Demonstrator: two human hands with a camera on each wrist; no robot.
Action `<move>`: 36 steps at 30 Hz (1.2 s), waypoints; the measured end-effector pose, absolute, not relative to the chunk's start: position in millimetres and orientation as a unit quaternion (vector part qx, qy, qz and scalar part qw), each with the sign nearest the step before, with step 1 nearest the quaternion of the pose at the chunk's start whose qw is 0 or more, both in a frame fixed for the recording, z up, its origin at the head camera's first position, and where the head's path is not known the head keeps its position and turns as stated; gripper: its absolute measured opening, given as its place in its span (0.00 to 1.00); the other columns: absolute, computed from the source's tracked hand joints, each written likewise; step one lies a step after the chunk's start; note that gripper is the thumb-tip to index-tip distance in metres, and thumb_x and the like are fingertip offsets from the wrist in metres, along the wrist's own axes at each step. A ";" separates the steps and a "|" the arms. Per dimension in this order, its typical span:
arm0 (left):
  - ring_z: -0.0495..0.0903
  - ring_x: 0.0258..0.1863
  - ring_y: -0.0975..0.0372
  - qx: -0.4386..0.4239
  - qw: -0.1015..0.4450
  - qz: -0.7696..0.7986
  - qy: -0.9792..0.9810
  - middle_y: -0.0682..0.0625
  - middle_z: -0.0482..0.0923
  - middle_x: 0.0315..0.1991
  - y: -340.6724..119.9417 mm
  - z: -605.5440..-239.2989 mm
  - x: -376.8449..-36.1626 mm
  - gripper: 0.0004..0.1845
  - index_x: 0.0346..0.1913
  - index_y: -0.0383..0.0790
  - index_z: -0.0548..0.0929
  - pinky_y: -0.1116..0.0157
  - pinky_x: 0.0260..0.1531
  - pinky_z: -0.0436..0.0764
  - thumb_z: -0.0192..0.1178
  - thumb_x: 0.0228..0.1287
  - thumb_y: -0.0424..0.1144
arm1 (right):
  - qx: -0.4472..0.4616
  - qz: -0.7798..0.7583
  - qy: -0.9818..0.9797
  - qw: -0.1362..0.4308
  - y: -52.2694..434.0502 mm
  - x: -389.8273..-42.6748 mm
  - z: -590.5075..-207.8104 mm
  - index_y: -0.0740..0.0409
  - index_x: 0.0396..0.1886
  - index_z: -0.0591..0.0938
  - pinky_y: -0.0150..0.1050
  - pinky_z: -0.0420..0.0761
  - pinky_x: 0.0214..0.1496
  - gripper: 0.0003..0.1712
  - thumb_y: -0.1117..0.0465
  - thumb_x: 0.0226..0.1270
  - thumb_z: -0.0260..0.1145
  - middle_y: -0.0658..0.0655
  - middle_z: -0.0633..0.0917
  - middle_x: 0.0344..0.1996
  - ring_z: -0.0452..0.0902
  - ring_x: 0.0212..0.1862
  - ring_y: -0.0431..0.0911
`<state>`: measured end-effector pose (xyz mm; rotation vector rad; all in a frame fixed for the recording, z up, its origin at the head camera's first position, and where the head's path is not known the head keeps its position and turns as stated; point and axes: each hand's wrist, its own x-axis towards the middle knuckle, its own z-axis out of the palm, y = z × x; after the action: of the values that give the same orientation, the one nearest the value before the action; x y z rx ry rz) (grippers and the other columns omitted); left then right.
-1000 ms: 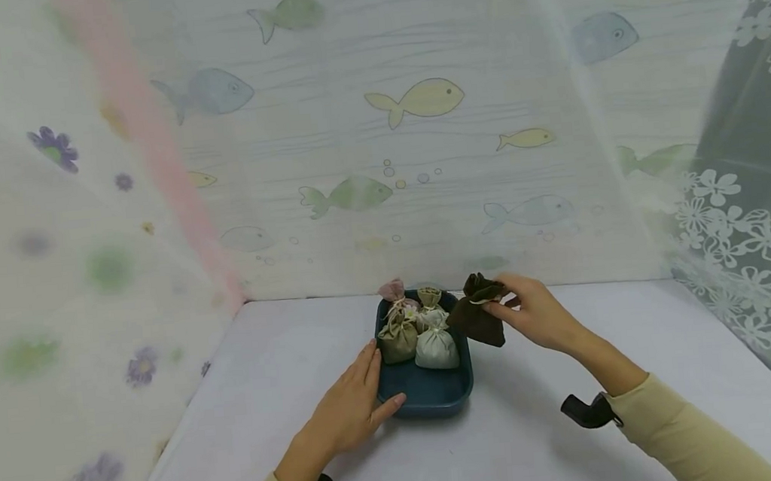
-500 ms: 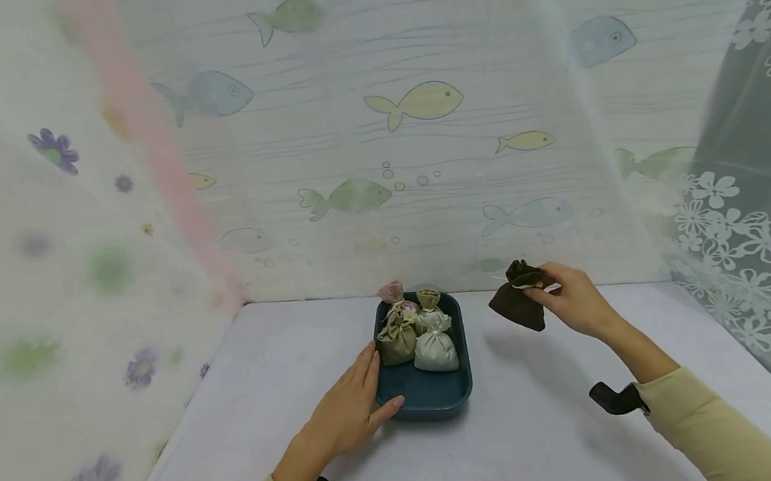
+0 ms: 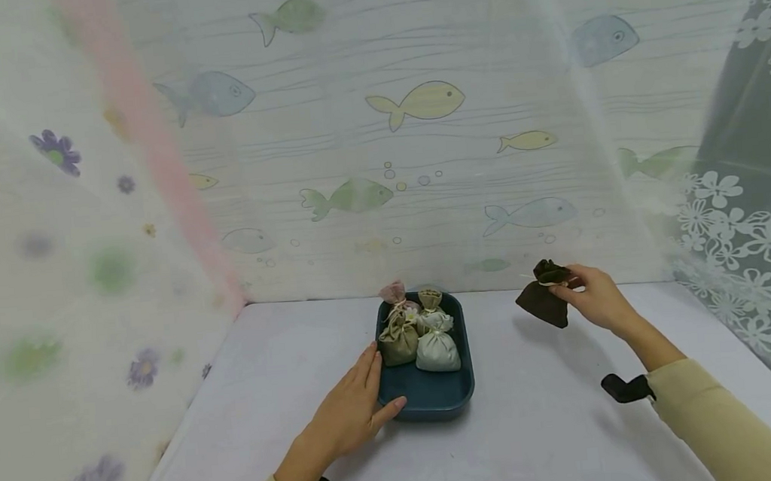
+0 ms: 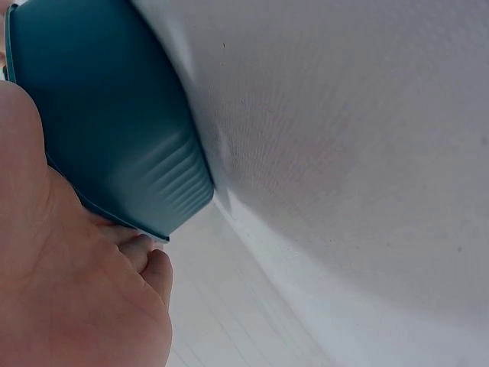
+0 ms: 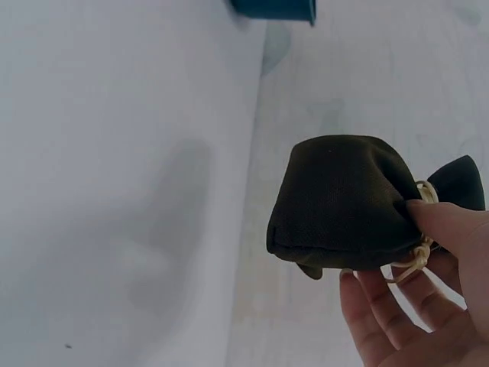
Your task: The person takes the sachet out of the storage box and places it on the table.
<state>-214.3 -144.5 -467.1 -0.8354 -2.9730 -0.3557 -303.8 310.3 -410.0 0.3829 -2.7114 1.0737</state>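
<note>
A dark brown drawstring pouch is tilted in the air above the table, right of the blue tray. My right hand pinches it at the tied neck; the right wrist view shows the thumb on the pale cord of the pouch. My left hand rests against the tray's left side with its fingers straight and the thumb over the near rim. In the tray's far part sit an olive pouch, a pale grey-green pouch, a pink pouch and others partly hidden behind.
A white-covered table extends on both sides of the tray. A fish-printed curtain hangs along its back edge, a flower-printed one on the left, and lace on the right.
My right hand has carried the brown pouch from above the tray's right edge farther right, slowing in the last half second. My left hand and the tray have stayed in place.
</note>
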 end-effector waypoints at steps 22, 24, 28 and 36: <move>0.46 0.81 0.49 -0.270 0.020 -0.109 -0.956 0.37 0.40 0.83 -145.2 -468.3 -214.4 0.52 0.81 0.28 0.49 0.50 0.76 0.58 0.36 0.76 0.72 | 0.043 0.387 -0.919 0.070 334.1 -315.0 -456.1 0.76 0.63 0.74 0.53 0.82 0.48 0.27 0.57 0.79 0.61 0.79 0.76 0.57 0.73 0.59 0.71; 0.46 0.81 0.49 -0.270 0.019 -0.110 -0.956 0.36 0.40 0.83 -145.3 -467.8 -213.5 0.52 0.81 0.28 0.50 0.50 0.76 0.58 0.35 0.76 0.72 | 0.042 0.388 -0.919 0.064 334.1 -314.5 -458.5 0.77 0.65 0.72 0.53 0.82 0.48 0.28 0.57 0.79 0.61 0.80 0.75 0.58 0.73 0.59 0.71; 0.46 0.81 0.49 -0.269 0.016 -0.114 -0.956 0.36 0.41 0.83 -144.5 -466.0 -213.1 0.52 0.80 0.28 0.50 0.50 0.76 0.58 0.35 0.75 0.72 | 0.038 0.385 -0.920 0.063 336.9 -312.7 -460.9 0.77 0.67 0.69 0.50 0.82 0.48 0.31 0.56 0.79 0.61 0.80 0.74 0.60 0.73 0.59 0.71; 0.46 0.82 0.49 -0.268 0.011 -0.114 -0.957 0.37 0.39 0.83 -145.1 -466.8 -213.7 0.52 0.81 0.28 0.49 0.50 0.76 0.58 0.36 0.76 0.72 | 0.036 0.353 -0.932 0.076 347.0 -297.2 -458.3 0.79 0.67 0.68 0.57 0.81 0.49 0.34 0.55 0.77 0.63 0.80 0.72 0.62 0.75 0.57 0.72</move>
<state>-213.7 -145.1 -466.8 -0.8347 -2.9840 -0.3568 -297.2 347.0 -458.3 0.1085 -2.7942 1.0580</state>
